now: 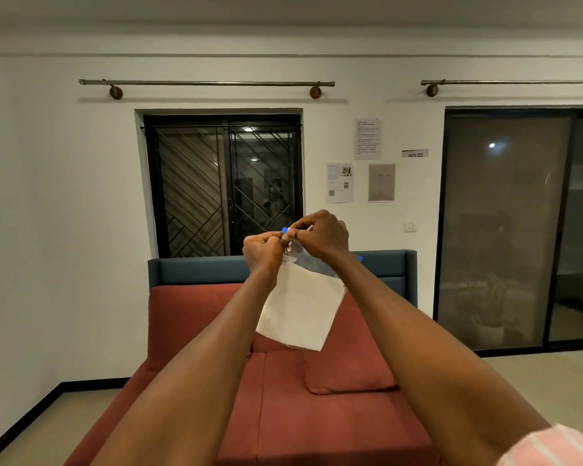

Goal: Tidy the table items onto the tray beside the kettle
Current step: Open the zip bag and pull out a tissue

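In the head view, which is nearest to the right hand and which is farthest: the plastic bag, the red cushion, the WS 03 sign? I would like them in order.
Measured from the right hand:
1. Plastic bag: pinched at its top edge by both hands, hanging below them.
2. Red cushion: lower, on the sofa seat to the right.
3. WS 03 sign: on the back wall, up and to the right, behind the sofa.

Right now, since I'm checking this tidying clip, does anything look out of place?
Yes. No table, tray or kettle is in view. Both hands, left hand and right hand, pinch the top of a clear zip bag with white paper inside, held up above a red sofa. Nothing looks spilled or damaged.
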A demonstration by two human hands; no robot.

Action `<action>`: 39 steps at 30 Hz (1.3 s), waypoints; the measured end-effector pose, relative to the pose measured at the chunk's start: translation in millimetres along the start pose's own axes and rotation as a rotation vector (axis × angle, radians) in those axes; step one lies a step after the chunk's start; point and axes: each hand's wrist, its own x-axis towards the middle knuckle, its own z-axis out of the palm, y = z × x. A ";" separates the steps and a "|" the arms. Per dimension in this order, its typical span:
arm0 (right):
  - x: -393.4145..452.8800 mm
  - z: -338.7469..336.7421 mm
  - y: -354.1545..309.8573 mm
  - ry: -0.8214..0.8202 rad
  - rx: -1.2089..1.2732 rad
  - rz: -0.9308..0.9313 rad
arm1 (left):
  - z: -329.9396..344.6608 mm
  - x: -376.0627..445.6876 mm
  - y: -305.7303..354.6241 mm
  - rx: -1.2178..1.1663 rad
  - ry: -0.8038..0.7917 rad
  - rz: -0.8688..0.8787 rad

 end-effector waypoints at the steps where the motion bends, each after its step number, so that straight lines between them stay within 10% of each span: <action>1: 0.5 -0.8 -0.1 0.004 0.000 0.004 | 0.5 0.9 0.8 -0.002 0.008 -0.006; 11: -15.7 -22.9 38.3 -0.033 -0.020 0.166 | -44.8 38.8 10.6 -0.288 0.291 -0.343; 28: -22.4 27.6 4.2 -0.406 0.297 0.082 | -75.5 12.0 -14.0 -0.036 0.088 -0.080; 33: -22.8 38.6 4.3 -0.332 0.171 0.168 | -85.4 6.5 -20.7 0.215 0.320 0.004; 39: -37.1 57.9 -7.4 -0.298 0.137 0.165 | -79.7 -8.0 -32.5 -0.031 -0.120 -0.239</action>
